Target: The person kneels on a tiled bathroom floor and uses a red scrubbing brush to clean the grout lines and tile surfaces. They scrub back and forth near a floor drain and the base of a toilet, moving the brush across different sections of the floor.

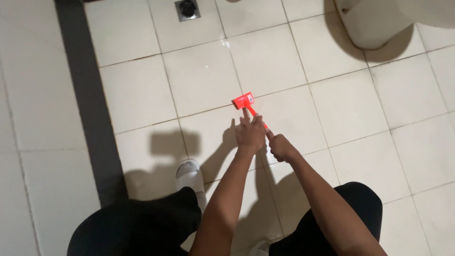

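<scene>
Both hands reach down toward the tiled floor [294, 61], working 1 orange brush [243, 101]. Its flat rectangular head rests on a tile beside a grout line; its thin handle runs back toward the person. The right hand [281, 147] has its grip pressed shut around the rear of the handle. The left hand [250, 134] lies over the handle just behind the head, fingers stretched forward, grip spread rather than wrapped, fingertips touching the stem. The 2 hands sit just beside each other. A white slipper [188, 174] stands on the floor to the left. A metal drain [187, 9] is set into a far tile, and a white toilet base [367, 23] sits at upper right.
</scene>
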